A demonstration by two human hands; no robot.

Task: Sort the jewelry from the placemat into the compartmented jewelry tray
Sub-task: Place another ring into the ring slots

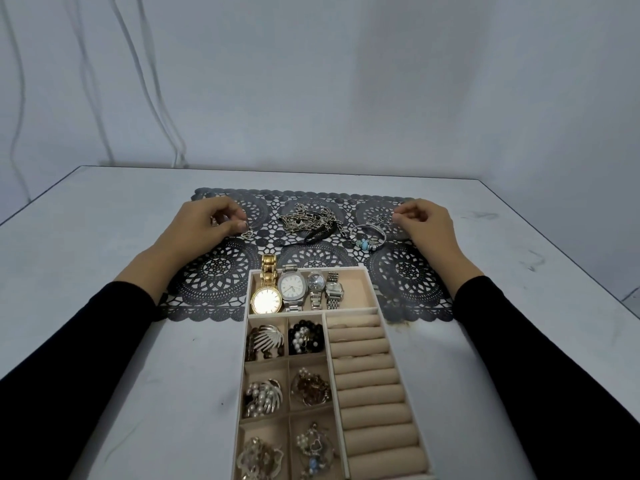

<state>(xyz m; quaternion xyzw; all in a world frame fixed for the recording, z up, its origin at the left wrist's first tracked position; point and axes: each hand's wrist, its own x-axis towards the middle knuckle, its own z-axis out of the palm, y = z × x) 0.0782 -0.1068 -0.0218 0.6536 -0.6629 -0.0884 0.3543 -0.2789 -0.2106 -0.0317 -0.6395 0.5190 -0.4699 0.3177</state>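
Jewelry on the dark lace placemat (214, 271), left to right: small silver pendant (247, 233) pinched by the left hand (207, 223); tangled silver chains (308, 220); blue-beaded silver bracelet (367, 239); small rings (379, 220) at the right hand (424, 220), fingers curled, hold unclear; beige tray (377, 310) nearer, partly filled.
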